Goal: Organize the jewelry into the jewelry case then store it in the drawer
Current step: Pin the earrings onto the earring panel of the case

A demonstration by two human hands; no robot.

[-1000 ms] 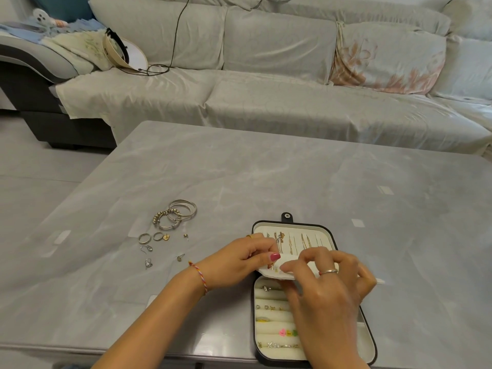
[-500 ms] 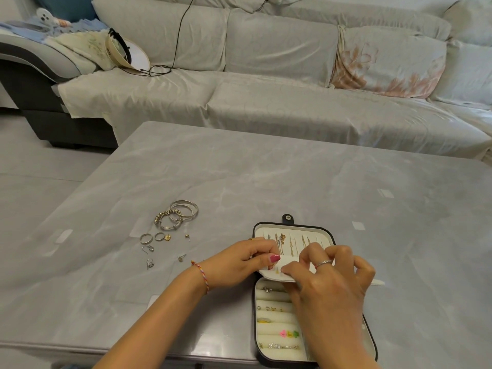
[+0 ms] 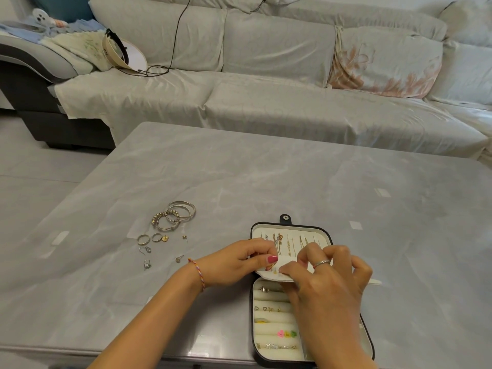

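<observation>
A black jewelry case (image 3: 291, 228) with a cream lining lies open near the table's front edge. Necklaces hang in its lid and rings sit in the padded rows below. A cream inner flap (image 3: 269, 274) with small gold studs is raised across the middle. My left hand (image 3: 239, 263) pinches the flap's left edge. My right hand (image 3: 323, 278) curls over the flap, fingertips pinched at a small stud on it. Loose jewelry lies to the left: several bangles (image 3: 175, 215), two rings (image 3: 149, 238), a gold charm (image 3: 165, 238) and small earrings (image 3: 146, 257).
The grey marble-look table (image 3: 266, 182) stretches away to a grey-covered sofa (image 3: 266, 102). A cap and a black cable (image 3: 125, 54) lie on the sofa's left end. Floor shows at the left.
My right hand has shifted slightly up and back over the flap, and its fingers have curled tighter. The left hand and the case stay put.
</observation>
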